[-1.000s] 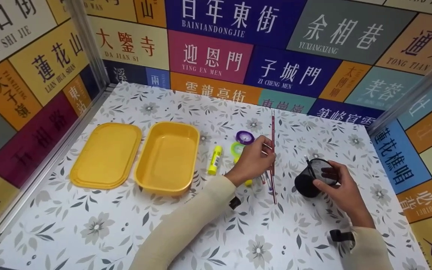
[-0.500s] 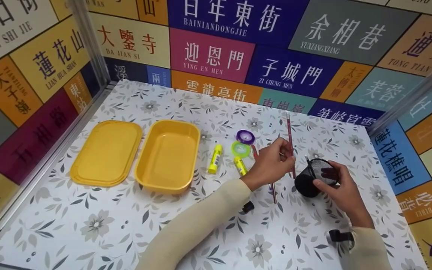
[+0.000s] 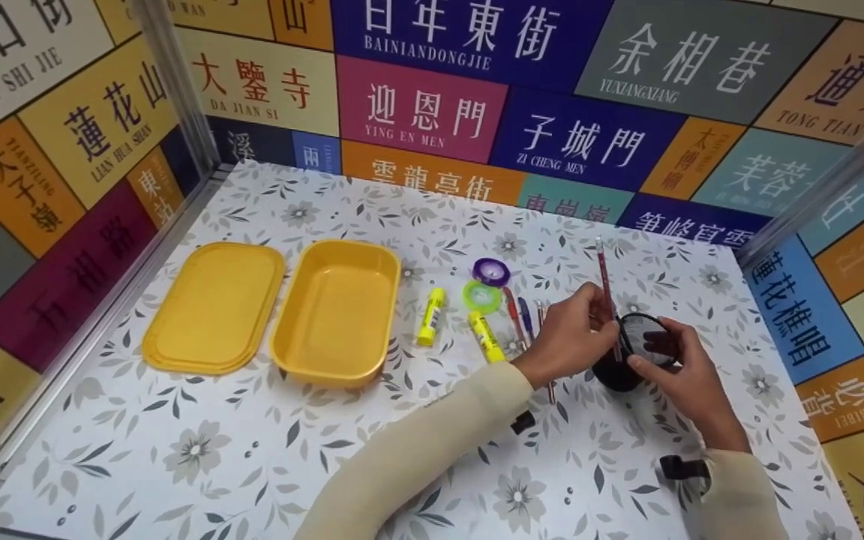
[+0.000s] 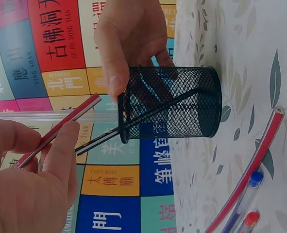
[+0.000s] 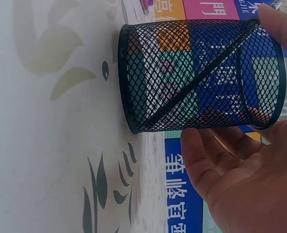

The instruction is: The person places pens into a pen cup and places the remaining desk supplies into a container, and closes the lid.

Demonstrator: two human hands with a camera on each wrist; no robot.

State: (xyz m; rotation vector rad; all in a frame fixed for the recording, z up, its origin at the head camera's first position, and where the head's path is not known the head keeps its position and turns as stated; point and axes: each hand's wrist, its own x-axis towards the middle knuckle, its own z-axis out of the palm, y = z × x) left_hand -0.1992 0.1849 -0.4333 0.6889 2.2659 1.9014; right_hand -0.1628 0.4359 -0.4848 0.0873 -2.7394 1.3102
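Observation:
My left hand (image 3: 571, 334) pinches a red pencil (image 3: 603, 270) between thumb and fingers, its lower end close by the rim of a black mesh pen holder (image 3: 618, 375). In the left wrist view the red pencil (image 4: 85, 108) is tilted toward the holder's mouth, outside it. My right hand (image 3: 691, 379) grips the pen holder around its rim, with the thumb on the near side. A dark pencil (image 4: 97, 141) leans inside the holder (image 4: 172, 104) and sticks out past the rim. The right wrist view shows the fingers (image 5: 196, 158) behind the mesh.
Left of my left hand lie a red pen (image 3: 512, 309), a blue pen (image 3: 526, 316), another red pencil (image 4: 252, 170), and yellow glue sticks (image 3: 430, 316). Purple tape (image 3: 491, 262) and green tape (image 3: 471, 298) sit behind. Farther left are a yellow box (image 3: 334, 375) and its lid (image 3: 213, 307).
My left hand has lifted the red pencil from beside the pens and carried it right to the pen holder's rim. The right hand and holder stay nearly still.

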